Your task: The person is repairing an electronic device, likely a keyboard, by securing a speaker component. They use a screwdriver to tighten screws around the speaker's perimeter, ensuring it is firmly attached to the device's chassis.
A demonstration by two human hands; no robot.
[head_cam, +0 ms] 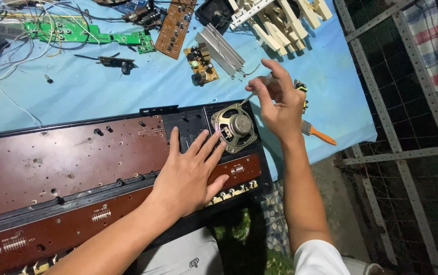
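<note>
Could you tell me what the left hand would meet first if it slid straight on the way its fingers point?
Probably the speaker: the left hand lies flat on the keyboard case, fingers aimed up-right, fingertips already about at its rim.

Single head-worn view, looking steeply down and forward, close in over the blue-covered table (127, 91). Opened black keyboard casing with brown circuit boards (51, 168) fills lower left; grey metal mesh rack (407, 153) at right edge.

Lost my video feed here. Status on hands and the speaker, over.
Left hand flat on the open keyboard case, fingertips at the speaker. Right hand pinching a screwdriver, tip at the speaker's rim. Nothing in between.
</note>
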